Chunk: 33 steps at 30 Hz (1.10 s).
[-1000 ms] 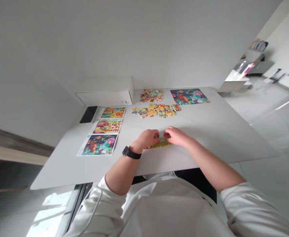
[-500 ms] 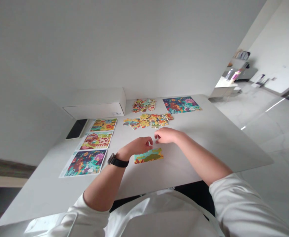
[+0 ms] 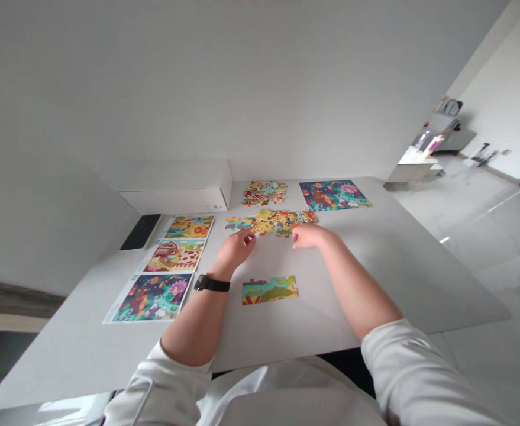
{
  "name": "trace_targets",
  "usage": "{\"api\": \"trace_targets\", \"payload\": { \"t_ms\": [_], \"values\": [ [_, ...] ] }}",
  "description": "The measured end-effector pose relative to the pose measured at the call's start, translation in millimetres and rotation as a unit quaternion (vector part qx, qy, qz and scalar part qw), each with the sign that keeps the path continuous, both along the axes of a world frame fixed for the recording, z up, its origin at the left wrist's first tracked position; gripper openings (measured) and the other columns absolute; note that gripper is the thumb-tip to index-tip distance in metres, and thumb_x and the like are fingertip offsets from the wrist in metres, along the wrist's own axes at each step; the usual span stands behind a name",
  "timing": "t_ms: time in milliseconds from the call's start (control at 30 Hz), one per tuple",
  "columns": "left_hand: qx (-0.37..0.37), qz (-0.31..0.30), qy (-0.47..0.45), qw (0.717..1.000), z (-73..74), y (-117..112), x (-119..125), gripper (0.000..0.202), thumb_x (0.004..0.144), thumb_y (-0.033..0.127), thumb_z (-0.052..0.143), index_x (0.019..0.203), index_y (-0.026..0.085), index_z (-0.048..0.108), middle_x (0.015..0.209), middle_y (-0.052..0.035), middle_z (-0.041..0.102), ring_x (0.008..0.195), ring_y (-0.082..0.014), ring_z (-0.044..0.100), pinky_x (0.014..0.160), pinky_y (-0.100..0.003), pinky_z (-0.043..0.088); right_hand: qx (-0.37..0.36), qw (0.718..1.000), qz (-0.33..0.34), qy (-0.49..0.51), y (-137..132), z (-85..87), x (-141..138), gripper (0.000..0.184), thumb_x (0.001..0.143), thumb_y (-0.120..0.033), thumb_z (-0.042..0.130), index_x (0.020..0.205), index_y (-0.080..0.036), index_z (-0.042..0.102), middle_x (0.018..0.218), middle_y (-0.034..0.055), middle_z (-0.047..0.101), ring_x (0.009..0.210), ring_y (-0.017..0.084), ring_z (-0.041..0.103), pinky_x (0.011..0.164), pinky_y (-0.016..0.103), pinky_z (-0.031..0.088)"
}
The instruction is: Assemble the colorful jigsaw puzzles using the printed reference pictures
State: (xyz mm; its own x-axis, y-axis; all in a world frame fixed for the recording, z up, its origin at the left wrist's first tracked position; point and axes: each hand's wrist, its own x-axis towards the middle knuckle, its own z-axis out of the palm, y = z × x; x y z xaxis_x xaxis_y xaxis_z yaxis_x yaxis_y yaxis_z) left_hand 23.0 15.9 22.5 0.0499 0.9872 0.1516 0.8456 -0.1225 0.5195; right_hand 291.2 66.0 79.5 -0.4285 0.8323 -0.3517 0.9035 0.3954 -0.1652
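The bare left hand (image 3: 236, 249) and bare right hand (image 3: 308, 235) are at a yellow-orange jigsaw-piece pile (image 3: 265, 222); a joined, green-and-teal rectangular puzzle section (image 3: 269, 291) lies nearer the person on the white table (image 3: 330, 296).

No lettering is legible, though the white box (image 3: 173, 202) bears what may be a label (image 3: 216, 207).

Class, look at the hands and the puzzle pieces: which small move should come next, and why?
Probably the right hand should draw one piece from the loose yellow pieces. It is at their near edge, while the joined section lies apart, nearer the person, with interlocking shapes exposed along its right edge, so it seems unfinished.
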Motion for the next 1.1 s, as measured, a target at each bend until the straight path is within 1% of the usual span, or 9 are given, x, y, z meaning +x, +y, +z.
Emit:
{"api": "trace_targets", "payload": {
  "t_ms": [133, 367, 533, 633, 700, 833, 900, 967, 1100],
  "values": [
    [-0.039, -0.007, 0.032, 0.999, -11.6, 0, -4, 0.020, 0.096, 0.027, 0.062, 0.106, 0.023, 0.078, 0.098, -0.0070, 0.081, 0.088, -0.0231, 0.072, 0.074, -0.030, 0.049, 0.001, 0.999, 0.027, -0.017, 4, -15.1, -6, 0.016, 0.082, -0.032, 0.092, 0.096, -0.025, 0.087, 0.096, 0.0072, 0.086, 0.089, 0.024, 0.079, 0.073, 0.028, 0.054],
    [-0.057, -0.032, 0.062, 0.996, -11.7, 1, -2, 0.024, 0.097, 0.032, 0.065, 0.114, 0.022, 0.078, 0.097, -0.0075, 0.080, 0.086, -0.0242, 0.072, 0.072, -0.031, 0.046, 0.013, 1.000, 0.006, -0.028, 3, -27.6, -9, 0.027, 0.072, -0.031, 0.099, 0.093, -0.023, 0.084, 0.096, 0.0106, 0.084, 0.088, 0.026, 0.078, 0.071, 0.030, 0.055],
    [-0.061, -0.039, 0.086, 0.994, -11.5, -1, 0, 0.030, 0.097, 0.033, 0.065, 0.122, 0.022, 0.077, 0.100, -0.0091, 0.079, 0.090, -0.0268, 0.073, 0.075, -0.033, 0.048, 0.010, 1.000, 0.002, -0.016, 4, -28.1, -10, 0.036, 0.067, -0.038, 0.103, 0.094, -0.024, 0.085, 0.099, 0.0107, 0.085, 0.091, 0.028, 0.079, 0.073, 0.031, 0.055],
    [-0.065, -0.044, 0.102, 0.992, -9.3, -2, 0, 0.032, 0.098, 0.034, 0.066, 0.125, 0.022, 0.077, 0.106, -0.0103, 0.079, 0.095, -0.0270, 0.073, 0.077, -0.033, 0.050, -0.006, 1.000, -0.016, 0.007, 9, -24.0, -4, 0.028, 0.076, -0.041, 0.098, 0.094, -0.024, 0.085, 0.102, 0.0104, 0.085, 0.093, 0.028, 0.079, 0.077, 0.032, 0.055],
    [-0.069, -0.048, 0.106, 0.991, -7.9, -3, 0, 0.033, 0.099, 0.035, 0.065, 0.127, 0.021, 0.077, 0.109, -0.0109, 0.079, 0.097, -0.0273, 0.074, 0.078, -0.033, 0.050, 0.015, 0.997, -0.062, 0.035, 16, -21.4, 6, 0.024, 0.085, -0.042, 0.091, 0.101, -0.025, 0.085, 0.106, 0.0100, 0.085, 0.098, 0.028, 0.079, 0.082, 0.032, 0.055],
    [-0.078, -0.047, 0.116, 0.989, -7.4, -3, 1, 0.036, 0.100, 0.037, 0.064, 0.131, 0.021, 0.076, 0.112, -0.0110, 0.079, 0.100, -0.0278, 0.075, 0.082, -0.033, 0.052, 0.132, 0.972, -0.182, 0.069, 32, -23.2, 33, 0.035, 0.098, -0.038, 0.078, 0.129, -0.021, 0.078, 0.130, 0.0162, 0.079, 0.118, 0.028, 0.074, 0.098, 0.032, 0.054],
    [-0.080, -0.047, 0.120, 0.988, -8.1, -3, 2, 0.037, 0.100, 0.036, 0.063, 0.132, 0.022, 0.075, 0.113, -0.0105, 0.079, 0.102, -0.0276, 0.075, 0.083, -0.033, 0.053, 0.177, 0.958, -0.217, 0.066, 38, -29.2, 43, 0.044, 0.101, -0.036, 0.074, 0.141, -0.018, 0.072, 0.141, 0.0204, 0.073, 0.126, 0.030, 0.071, 0.105, 0.035, 0.052],
    [-0.080, -0.048, 0.124, 0.988, -9.1, -3, 2, 0.038, 0.100, 0.036, 0.062, 0.134, 0.022, 0.074, 0.115, -0.0104, 0.079, 0.103, -0.0277, 0.075, 0.085, -0.034, 0.054, 0.186, 0.955, -0.224, 0.062, 40, -37.6, 47, 0.045, 0.102, -0.036, 0.071, 0.144, -0.018, 0.071, 0.142, 0.0215, 0.071, 0.128, 0.032, 0.069, 0.108, 0.037, 0.051],
    [-0.077, -0.043, 0.125, 0.988, -10.6, -2, 1, 0.041, 0.100, 0.035, 0.063, 0.136, 0.020, 0.073, 0.114, -0.0110, 0.078, 0.103, -0.0286, 0.075, 0.084, -0.034, 0.055, 0.174, 0.965, -0.176, 0.092, 41, -54.7, 41, 0.036, 0.101, -0.033, 0.072, 0.136, -0.024, 0.077, 0.135, 0.0155, 0.074, 0.120, 0.030, 0.071, 0.107, 0.037, 0.053]
  ]
}}
